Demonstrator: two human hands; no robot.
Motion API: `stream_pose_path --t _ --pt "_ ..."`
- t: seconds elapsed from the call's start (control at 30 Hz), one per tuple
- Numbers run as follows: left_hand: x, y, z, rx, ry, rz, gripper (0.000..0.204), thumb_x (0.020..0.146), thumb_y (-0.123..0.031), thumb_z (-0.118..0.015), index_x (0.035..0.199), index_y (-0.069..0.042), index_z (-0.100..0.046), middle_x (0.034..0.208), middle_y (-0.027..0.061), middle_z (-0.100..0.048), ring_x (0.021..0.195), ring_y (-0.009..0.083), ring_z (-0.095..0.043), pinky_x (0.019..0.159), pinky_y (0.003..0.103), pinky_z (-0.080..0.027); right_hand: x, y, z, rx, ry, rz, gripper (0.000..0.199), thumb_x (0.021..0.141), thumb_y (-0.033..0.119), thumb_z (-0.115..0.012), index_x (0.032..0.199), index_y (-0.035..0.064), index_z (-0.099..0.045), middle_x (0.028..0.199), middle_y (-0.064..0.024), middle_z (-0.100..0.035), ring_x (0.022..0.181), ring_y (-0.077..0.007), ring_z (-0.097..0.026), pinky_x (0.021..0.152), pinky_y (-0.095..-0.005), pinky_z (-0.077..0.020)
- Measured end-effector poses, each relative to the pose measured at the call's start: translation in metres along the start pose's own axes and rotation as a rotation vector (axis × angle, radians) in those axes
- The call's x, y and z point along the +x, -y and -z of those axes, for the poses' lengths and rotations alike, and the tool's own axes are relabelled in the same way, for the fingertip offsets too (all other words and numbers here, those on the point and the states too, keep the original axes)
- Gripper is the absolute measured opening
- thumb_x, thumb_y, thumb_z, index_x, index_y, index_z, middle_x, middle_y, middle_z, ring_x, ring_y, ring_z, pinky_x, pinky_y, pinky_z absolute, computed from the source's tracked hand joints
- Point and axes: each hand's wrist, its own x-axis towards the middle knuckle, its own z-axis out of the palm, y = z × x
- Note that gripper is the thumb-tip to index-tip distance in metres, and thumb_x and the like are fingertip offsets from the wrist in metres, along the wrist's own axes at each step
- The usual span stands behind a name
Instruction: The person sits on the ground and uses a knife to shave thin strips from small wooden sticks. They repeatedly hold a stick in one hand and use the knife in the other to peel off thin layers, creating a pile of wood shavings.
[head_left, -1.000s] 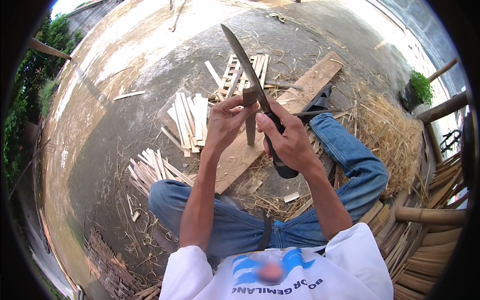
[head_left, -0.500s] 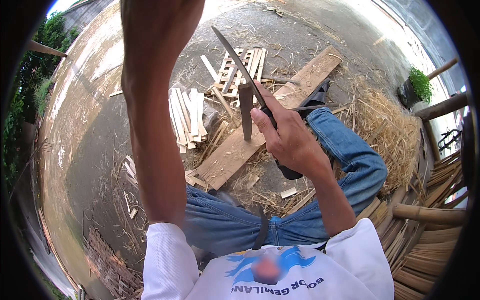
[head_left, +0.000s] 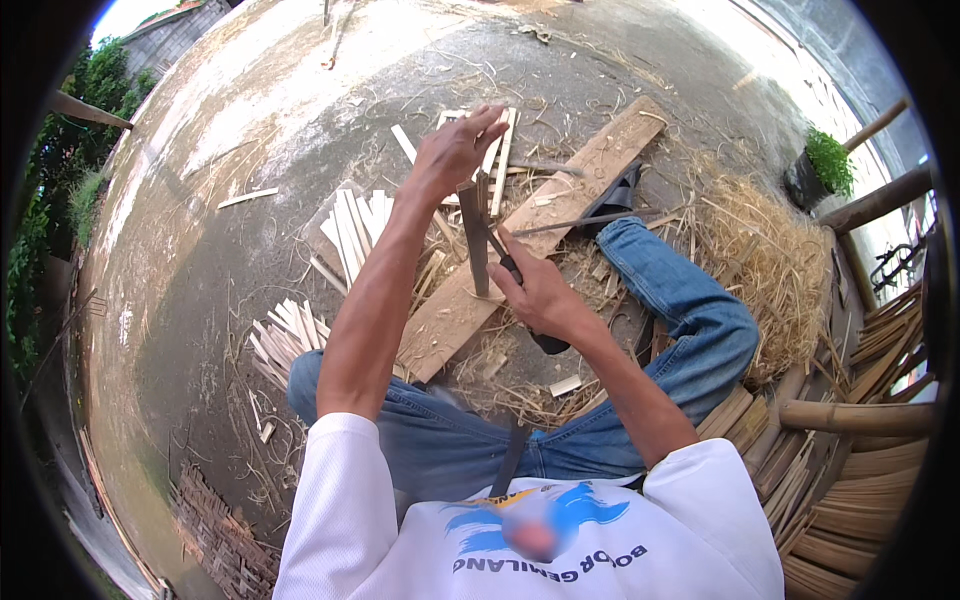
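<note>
- Outdoor concrete ground (head_left: 230,260) is serving as the work surface, littered with shavings and slivers; a person is sitting on it in jeans and a white shirt.
- Upright bamboo piece (head_left: 476,245) is standing on end on the long wooden plank (head_left: 560,230), roughly at the plank's middle.
- Left hand (head_left: 452,155) is resting on the top end of the bamboo piece, fingers curled loosely over it; whether it is gripping firmly cannot be told.
- Right hand (head_left: 540,295) is clenching the dark handle of a knife (head_left: 505,262); its blade is lying against the right side of the bamboo piece, partly hidden by it.
- Plank is lying diagonally, its near end pointing at the person's lap, its far end toward the straw.
- Right knee is bending beside the plank's right edge.
- Split bamboo strips (head_left: 355,225) are lying in a fanned stack just left of the plank.
- A second bundle of strips (head_left: 285,335) is lying nearer the person's left thigh.
- More strips (head_left: 495,145) are lying beyond the left hand, partly covered by it.
- Straw heap (head_left: 760,260) is spreading right of the plank's far end.
- Bamboo poles (head_left: 860,415) are stacking at the right rim.
- Potted plant (head_left: 825,165) is standing past the straw, upper right.
</note>
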Motion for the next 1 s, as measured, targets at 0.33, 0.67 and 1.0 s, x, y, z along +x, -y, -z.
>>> stream_pose_path --t 0.33,0.67,1.0 --pt "-0.082 -0.039 0.039 -0.697 -0.196 0.335 0.045 0.095 -0.041 -0.074 0.114 0.0 -0.075 0.097 0.0114 -0.077 0.088 0.017 -0.071 0.087 0.031 -0.053 0.043 0.005 0.016 -0.068 0.166 -0.192 0.044 0.096 0.024 -0.067 0.126 -0.0048 -0.053 0.099 -0.0261 -0.072 0.079 -0.0344 -0.074 0.072 -0.044 -0.0587" --pt "-0.073 -0.03 0.028 -0.68 -0.255 0.339 0.027 0.09 -0.026 -0.081 0.109 -0.007 -0.079 0.092 0.0064 -0.078 0.085 0.0134 -0.069 0.08 0.031 -0.052 0.06 -0.042 0.002 -0.299 -0.08 0.084 0.032 0.091 0.013 -0.071 0.108 -0.0054 -0.051 0.082 -0.0304 -0.069 0.077 -0.0442 -0.071 0.066 -0.0502 -0.0557" --pt "-0.084 -0.027 0.025 -0.674 -0.278 0.344 0.027 0.092 -0.026 -0.079 0.11 -0.006 -0.078 0.097 0.006 -0.078 0.089 0.0133 -0.069 0.087 0.03 -0.051 0.045 -0.058 -0.02 -0.121 0.239 -0.232 0.035 0.093 0.024 -0.068 0.105 -0.0092 -0.065 0.089 -0.0278 -0.071 0.077 -0.0343 -0.073 0.068 -0.043 -0.0575"
